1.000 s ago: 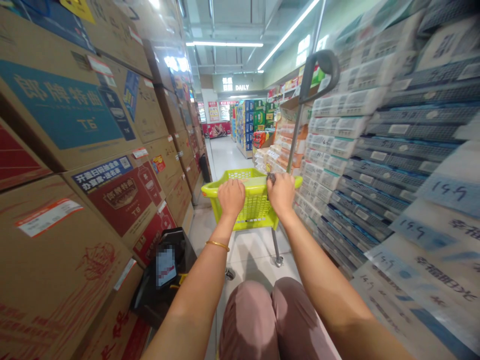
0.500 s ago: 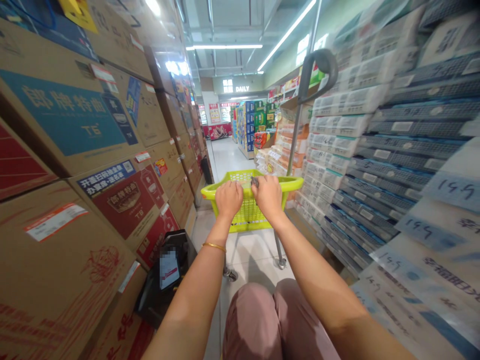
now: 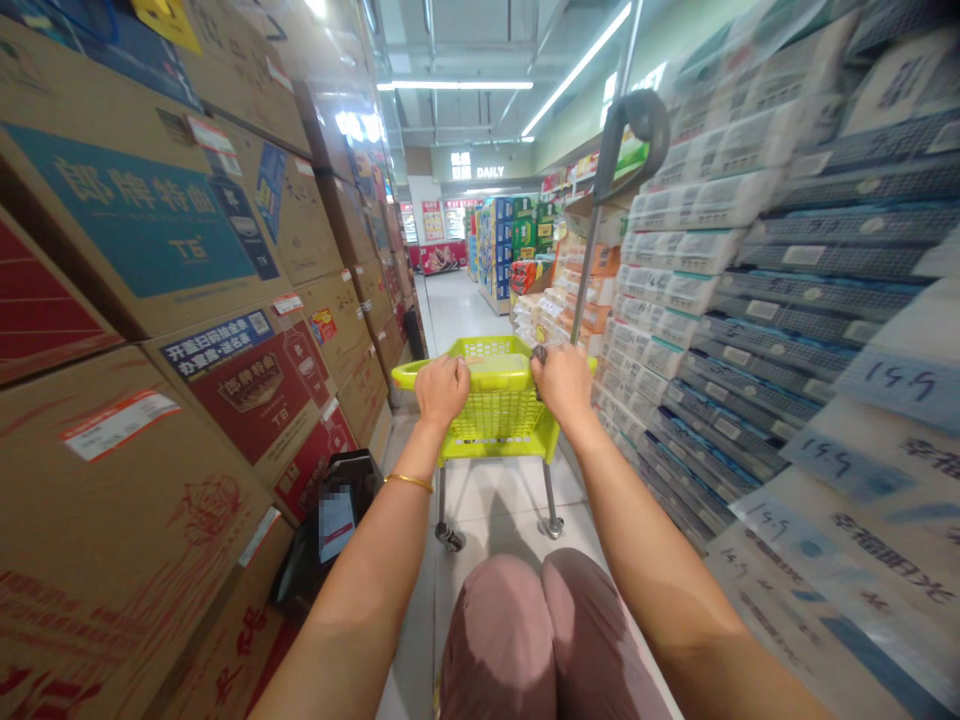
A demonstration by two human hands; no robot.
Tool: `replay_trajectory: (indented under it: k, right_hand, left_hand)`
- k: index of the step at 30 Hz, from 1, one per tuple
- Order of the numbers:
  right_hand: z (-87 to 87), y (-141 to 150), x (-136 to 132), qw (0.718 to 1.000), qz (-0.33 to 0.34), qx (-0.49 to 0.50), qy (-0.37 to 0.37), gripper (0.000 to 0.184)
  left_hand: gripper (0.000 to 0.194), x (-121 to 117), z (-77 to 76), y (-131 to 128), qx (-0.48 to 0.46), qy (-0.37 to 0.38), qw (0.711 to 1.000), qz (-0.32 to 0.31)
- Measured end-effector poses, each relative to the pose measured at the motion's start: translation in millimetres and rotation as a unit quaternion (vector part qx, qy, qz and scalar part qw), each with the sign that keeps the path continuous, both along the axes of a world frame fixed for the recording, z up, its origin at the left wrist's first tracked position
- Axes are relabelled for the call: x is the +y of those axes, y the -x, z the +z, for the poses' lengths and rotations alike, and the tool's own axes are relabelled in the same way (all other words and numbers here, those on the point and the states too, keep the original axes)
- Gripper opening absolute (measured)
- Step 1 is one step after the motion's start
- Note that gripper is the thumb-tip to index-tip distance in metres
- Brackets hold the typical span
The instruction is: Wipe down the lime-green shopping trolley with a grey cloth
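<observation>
Straight ahead stands a yellow-green shopping cart [image 3: 495, 415] with a perforated basket and metal legs on castors. My left hand [image 3: 444, 388] is wrapped over the left part of its handle, the knuckles on top. The right part of the handle is in the grip of my right hand [image 3: 564, 382]. Something small and dark shows beside that hand's thumb; I cannot make out what it is. A gold bracelet [image 3: 409, 483] circles my left wrist. Most of the basket's inside is hidden from me.
Stacked cardboard boxes [image 3: 150, 240] line the left side, with a black bag [image 3: 300, 570] and a phone [image 3: 337, 525] beside them. Packaged goods [image 3: 780, 290] are piled high on the right. A metal pole with a grey loop handle [image 3: 637, 145] rises at the right. The tiled floor [image 3: 454, 300] runs ahead.
My hands have moved farther apart along the handle, the left one leftward and the right one rightward. The cart has shifted slightly left and sits straighter in view.
</observation>
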State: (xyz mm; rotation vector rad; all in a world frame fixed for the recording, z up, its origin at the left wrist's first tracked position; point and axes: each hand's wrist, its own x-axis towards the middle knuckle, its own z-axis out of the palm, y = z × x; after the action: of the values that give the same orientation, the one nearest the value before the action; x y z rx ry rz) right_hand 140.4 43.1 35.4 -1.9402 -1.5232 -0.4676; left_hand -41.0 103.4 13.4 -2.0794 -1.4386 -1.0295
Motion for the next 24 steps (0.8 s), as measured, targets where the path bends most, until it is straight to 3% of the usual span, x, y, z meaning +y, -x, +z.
replay_trajectory:
  k: [5,10,15,19,24]
  right_hand:
    - [2.6,12,-5,1.000,-0.004,-0.003,0.007,0.028]
    - [1.3,21,-8,1.000,-0.005,-0.007,0.006,0.028]
    - [-2.5,25,-14,1.000,0.010,-0.026,0.003,0.031]
    - [-5.8,22,-16,0.999,0.032,-0.041,-0.012,0.031]
    - [-11.9,5,-14,0.998,0.037,-0.043,-0.035,0.029]
  left_hand:
    - [0.037,-16,13.1,-8,0.021,0.013,0.999,0.028]
    - [0.032,-32,26.5,-49,0.028,-0.005,0.997,-0.067]
    - [0.036,-28,15.3,-74,0.010,0.037,0.998,-0.039]
    - [0.032,-25,5.0,-69,0.034,-0.001,0.997,-0.074]
    - [0.037,-24,3.7,-64,0.030,-0.015,0.996,-0.088]
